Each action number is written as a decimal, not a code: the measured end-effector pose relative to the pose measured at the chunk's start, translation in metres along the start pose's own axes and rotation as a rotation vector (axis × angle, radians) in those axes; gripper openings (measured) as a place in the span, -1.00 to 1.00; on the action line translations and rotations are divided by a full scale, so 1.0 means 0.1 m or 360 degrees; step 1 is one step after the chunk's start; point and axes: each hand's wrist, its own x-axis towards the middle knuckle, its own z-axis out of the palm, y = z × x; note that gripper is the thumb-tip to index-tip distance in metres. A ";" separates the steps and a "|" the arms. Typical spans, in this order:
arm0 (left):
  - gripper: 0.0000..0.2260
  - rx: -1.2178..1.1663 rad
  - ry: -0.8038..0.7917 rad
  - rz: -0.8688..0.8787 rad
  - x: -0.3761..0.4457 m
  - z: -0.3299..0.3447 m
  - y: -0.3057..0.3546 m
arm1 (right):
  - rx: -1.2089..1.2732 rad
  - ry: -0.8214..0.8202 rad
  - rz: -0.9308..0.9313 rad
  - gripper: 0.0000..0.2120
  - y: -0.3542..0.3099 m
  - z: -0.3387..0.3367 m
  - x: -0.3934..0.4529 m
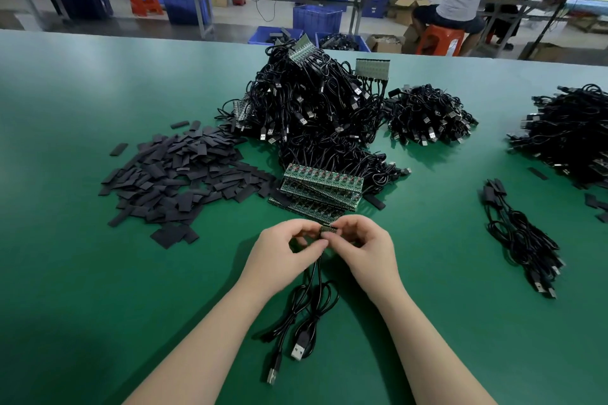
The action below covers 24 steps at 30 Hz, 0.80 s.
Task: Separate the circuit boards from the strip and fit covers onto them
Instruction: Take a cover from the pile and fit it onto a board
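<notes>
Both hands meet over the green table [98, 273], the left hand [285, 248] and right hand [363, 245] each pinching the small board piece [328, 229] between thumb and curled fingertips. Two cables [307, 302] hang from it toward the wrists.

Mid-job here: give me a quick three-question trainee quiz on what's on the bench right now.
1. True or false: both hands, left hand and right hand, pinch the small green circuit board piece.
2. The loose heap of flat black covers lies on which side of the stacked green circuit board strips? A) the person's left B) the person's right
3. Fill in: the black cables hanging below the hands end in silver ____ plugs on the green table.

Key: 1 true; 2 A; 3 USB.
</notes>
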 end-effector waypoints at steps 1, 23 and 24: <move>-0.84 0.0000 0.0004 -0.0004 0.00 0.00 0.00 | 0.0023 0.0001 -0.0004 -0.78 0.00 0.00 0.00; -0.75 0.0034 0.0428 0.0098 -0.01 0.07 -0.01 | -0.0263 0.0337 -0.0258 -0.81 -0.05 0.24 -0.10; -0.75 0.0024 0.0417 0.0078 -0.01 0.07 0.00 | -0.0226 0.0332 -0.0222 -0.79 -0.05 0.24 -0.10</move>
